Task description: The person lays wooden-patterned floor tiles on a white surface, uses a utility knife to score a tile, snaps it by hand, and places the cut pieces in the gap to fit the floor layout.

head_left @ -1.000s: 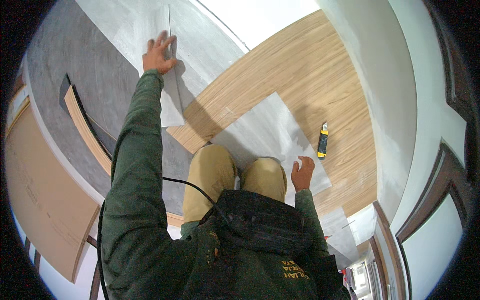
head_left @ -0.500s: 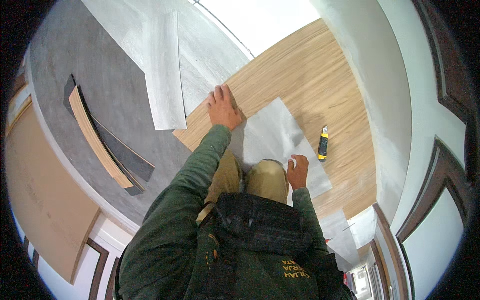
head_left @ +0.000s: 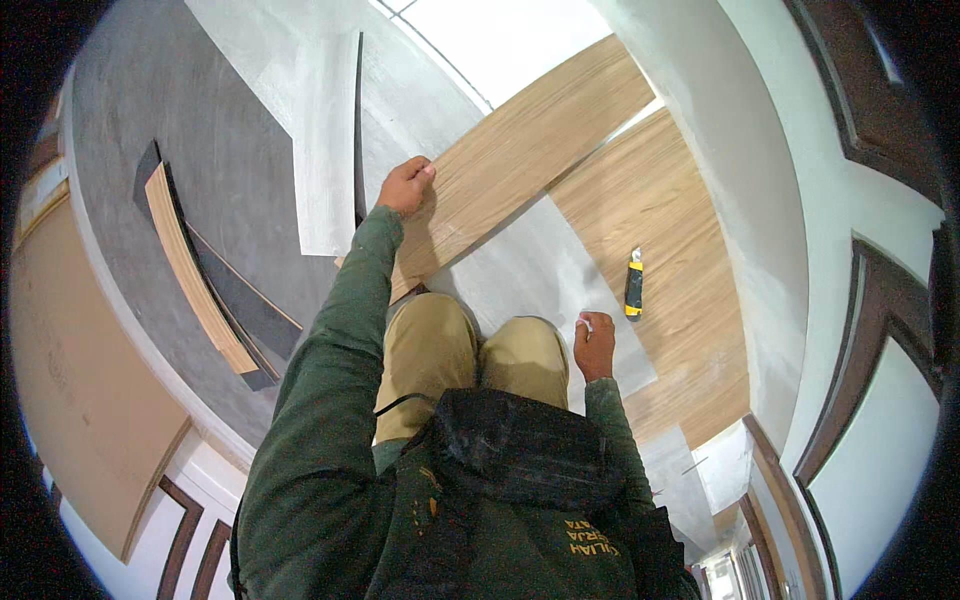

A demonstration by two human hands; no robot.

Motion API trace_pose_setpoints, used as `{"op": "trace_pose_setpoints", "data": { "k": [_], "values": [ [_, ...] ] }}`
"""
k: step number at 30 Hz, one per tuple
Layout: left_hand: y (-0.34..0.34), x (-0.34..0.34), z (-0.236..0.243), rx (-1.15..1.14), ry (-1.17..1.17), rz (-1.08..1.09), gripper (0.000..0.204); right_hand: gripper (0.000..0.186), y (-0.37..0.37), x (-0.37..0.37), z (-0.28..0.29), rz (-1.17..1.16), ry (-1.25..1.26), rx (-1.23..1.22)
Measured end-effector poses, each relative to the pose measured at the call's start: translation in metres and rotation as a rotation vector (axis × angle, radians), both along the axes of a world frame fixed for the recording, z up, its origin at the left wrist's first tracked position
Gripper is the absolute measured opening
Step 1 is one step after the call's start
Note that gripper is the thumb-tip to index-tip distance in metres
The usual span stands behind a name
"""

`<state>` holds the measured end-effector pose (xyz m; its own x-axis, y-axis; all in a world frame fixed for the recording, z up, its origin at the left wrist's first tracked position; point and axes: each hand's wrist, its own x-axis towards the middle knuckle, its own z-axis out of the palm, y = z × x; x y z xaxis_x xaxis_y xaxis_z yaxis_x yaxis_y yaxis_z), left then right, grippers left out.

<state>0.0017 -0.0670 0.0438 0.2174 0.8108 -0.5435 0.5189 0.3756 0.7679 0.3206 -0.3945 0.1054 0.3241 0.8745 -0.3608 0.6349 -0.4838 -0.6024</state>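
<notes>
My left hand (head_left: pixel 406 188) grips a long oak-look plank (head_left: pixel 520 125), which is lifted at a slant with a gap along its lower side. My right hand (head_left: pixel 594 346) is closed on a small white piece I cannot make out, over a pale grey sheet (head_left: pixel 520 260) by my knees. A yellow-and-black utility knife (head_left: pixel 634 283) lies right of the sheet on more oak-look flooring (head_left: pixel 690 330). A pale grey plank (head_left: pixel 322 140) lies just beyond my left hand.
A pile of narrow offcuts (head_left: pixel 195 270) lies on the dark grey floor (head_left: pixel 210 120) to the left, near a large brown board (head_left: pixel 90 360). A white wall (head_left: pixel 745 180) and dark-framed panels (head_left: pixel 860 260) line the right. Bright white tiles (head_left: pixel 510 30) show at the top.
My left hand moved down from the grey plank to the oak-look plank, then gripped and lifted it, opening a gap beside the neighbouring boards. My right hand stayed near the grey sheet.
</notes>
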Motion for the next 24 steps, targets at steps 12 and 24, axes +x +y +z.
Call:
{"op": "trace_pose_setpoints", "data": {
  "k": [12,24],
  "values": [
    [-0.024,-0.016,0.119,0.091,-0.396,0.075,0.02,0.05,0.146,0.015,0.087,-0.156,0.099,0.519],
    [-0.092,-0.008,0.274,0.198,-0.427,-0.117,0.02,0.04,0.19,0.018,0.316,0.611,-0.51,0.643]
  ]
}}
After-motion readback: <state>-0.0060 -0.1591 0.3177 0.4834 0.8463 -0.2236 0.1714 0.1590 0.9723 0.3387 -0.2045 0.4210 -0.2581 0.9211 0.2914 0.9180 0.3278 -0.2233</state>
